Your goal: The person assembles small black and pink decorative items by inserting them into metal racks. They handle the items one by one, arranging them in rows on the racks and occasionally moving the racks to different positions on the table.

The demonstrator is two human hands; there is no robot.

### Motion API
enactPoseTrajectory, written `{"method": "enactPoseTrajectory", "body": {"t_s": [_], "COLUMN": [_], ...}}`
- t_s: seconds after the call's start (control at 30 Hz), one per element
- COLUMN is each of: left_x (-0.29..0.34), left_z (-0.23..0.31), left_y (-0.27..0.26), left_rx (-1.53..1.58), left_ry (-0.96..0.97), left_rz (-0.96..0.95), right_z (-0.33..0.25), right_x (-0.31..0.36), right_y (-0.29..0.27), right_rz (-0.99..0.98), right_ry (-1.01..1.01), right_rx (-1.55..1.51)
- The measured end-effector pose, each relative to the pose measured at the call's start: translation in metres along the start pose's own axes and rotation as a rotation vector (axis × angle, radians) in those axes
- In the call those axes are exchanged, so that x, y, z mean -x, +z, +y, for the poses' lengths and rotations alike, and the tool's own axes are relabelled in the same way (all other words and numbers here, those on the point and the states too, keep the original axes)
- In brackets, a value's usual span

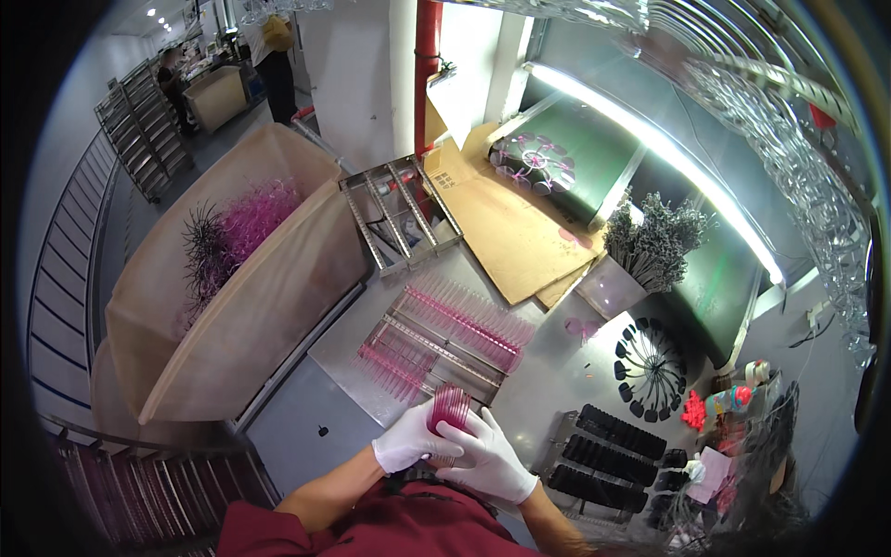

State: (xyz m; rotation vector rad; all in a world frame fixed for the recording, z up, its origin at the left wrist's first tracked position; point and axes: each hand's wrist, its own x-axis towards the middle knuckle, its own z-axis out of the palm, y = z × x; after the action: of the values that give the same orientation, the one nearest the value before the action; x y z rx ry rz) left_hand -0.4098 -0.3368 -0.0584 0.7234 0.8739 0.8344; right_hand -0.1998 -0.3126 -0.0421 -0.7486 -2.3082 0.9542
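Close to my body, my left hand [406, 438] and my right hand [492, 457], both in white gloves, are closed around a bundle of thin, translucent pink plastic pieces [451, 408]. The pieces stand pressed together, their upper ends showing above my fingers; what they are exactly I cannot tell. Just beyond my hands a metal rack [444, 345] lies on the table, carrying rows of similar slim pink pieces. Another rack with rows of black pieces [608, 457] sits to the right of my right hand.
A large beige bin [251, 343] at left holds pink and black plastic scraps. Behind the pink rack are a metal frame [401, 215] and cardboard [520, 237]. At right lie black pieces in a wheel [650, 371], near a container of dark stems [613, 290]. A tube lamp [668, 148] hangs behind.
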Motion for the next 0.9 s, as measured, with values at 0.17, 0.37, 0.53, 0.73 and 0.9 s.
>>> {"method": "enactPoseTrajectory", "body": {"t_s": [0.17, 0.37, 0.53, 0.73, 0.9], "left_x": [0.011, 0.027, 0.069, 0.095, 0.047], "left_z": [0.018, -0.002, -0.016, -0.035, -0.091], "left_y": [-0.018, -0.083, -0.114, -0.150, -0.200], "left_rx": [0.176, 0.475, 0.385, 0.523, 0.911], "left_ry": [-0.123, -0.218, -0.158, -0.019, 0.082], "left_rz": [-0.164, -0.168, 0.002, 0.320, 0.495], "right_z": [-0.015, 0.007, 0.059, 0.068, 0.038], "right_x": [-0.004, 0.008, -0.042, -0.064, -0.074], "right_y": [0.038, 0.071, 0.104, 0.130, 0.108], "right_rz": [0.157, 0.502, 0.482, 0.447, 0.243], "right_ry": [0.054, 0.304, 0.523, 0.494, 0.320], "right_rx": [0.002, -0.812, -0.569, -0.259, 0.361]}}
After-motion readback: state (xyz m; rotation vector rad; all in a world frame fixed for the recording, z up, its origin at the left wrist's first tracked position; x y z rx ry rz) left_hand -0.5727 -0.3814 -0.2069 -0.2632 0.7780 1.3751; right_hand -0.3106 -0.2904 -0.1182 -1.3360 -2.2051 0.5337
